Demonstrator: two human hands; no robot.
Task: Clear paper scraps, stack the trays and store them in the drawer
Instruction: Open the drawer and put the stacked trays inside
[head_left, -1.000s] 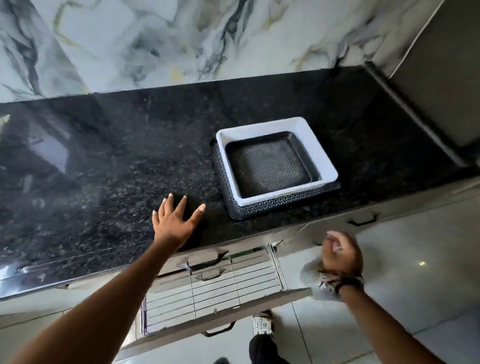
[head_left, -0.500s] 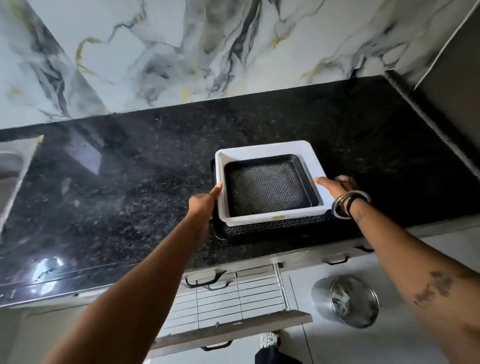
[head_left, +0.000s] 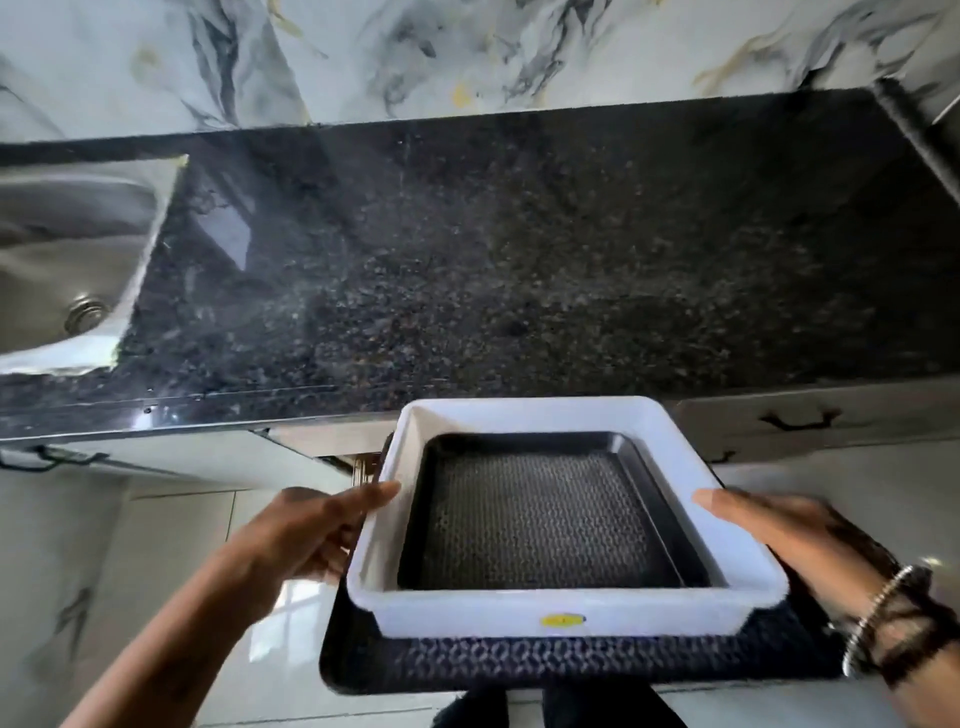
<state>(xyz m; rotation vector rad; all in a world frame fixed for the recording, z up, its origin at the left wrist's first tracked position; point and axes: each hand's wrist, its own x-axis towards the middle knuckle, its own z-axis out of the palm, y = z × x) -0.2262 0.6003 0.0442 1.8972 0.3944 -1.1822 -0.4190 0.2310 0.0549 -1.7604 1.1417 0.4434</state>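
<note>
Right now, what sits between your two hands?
In the head view, the tray stack: a small black tray nested in a white tray on a larger black tray, between left hand and right hand.

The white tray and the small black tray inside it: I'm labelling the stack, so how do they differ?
The white tray is plain, smooth and deep-walled; the small black tray is dark, with a patterned textured floor. The white tray is larger and holds the black tray nested inside it. The white tray bears a yellow sticker on its near wall; none shows on the black tray. Both are rectangular with rounded corners.
</note>
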